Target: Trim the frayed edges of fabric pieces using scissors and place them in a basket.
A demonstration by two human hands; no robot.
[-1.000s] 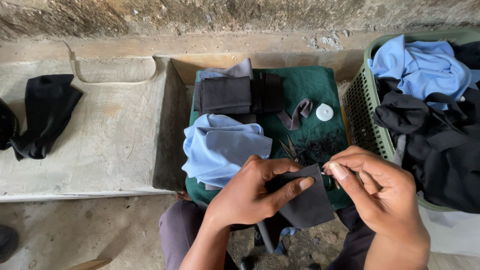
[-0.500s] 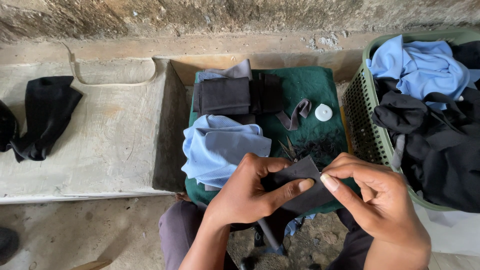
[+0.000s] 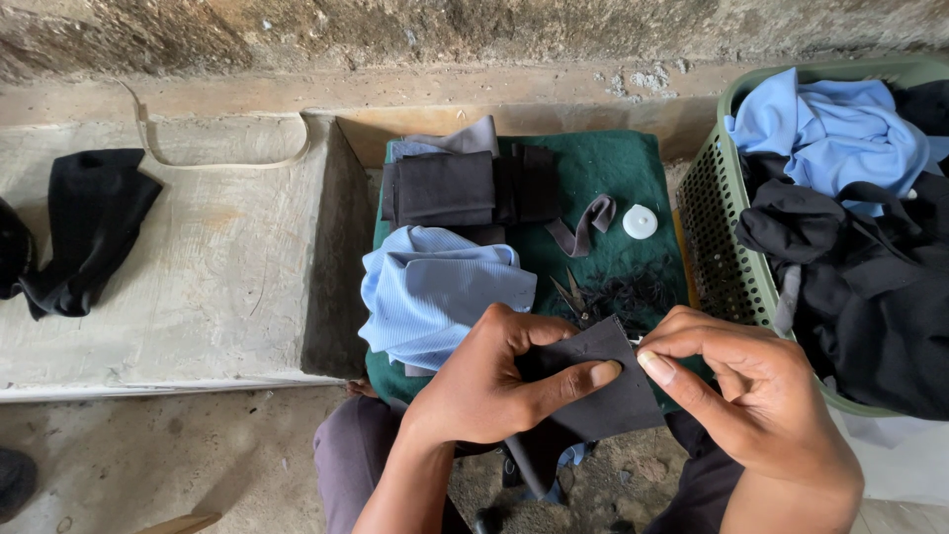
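Hands meet over our lap: our left hand (image 3: 494, 391) pinches a dark cloth piece (image 3: 593, 381) between thumb and fingers. Our right hand (image 3: 741, 396) closes fingertips at its edge, above the green mat (image 3: 603, 168), beside the basket (image 3: 727, 247).

Small dark grey cloth piece (image 3: 598, 381), matt woven, pinched betw. left hand (image 3: 494, 381) & right hand (image 3: 736, 396). Just beyond the hands: green felt-like mat (image 3: 603, 168), fuzzy, matt; pale blue ribbed cotton shirt (image 3: 435, 292), soft, creased; metal scissors (image 3: 573, 297), dull; white plastic disc (image 3: 640, 222), smooth. Right of right hand: green perforated plastic basket (image 3: 722, 247), slight sheen. Left of left hand: grey concrete slab (image 3: 217, 257), rough, dusty.
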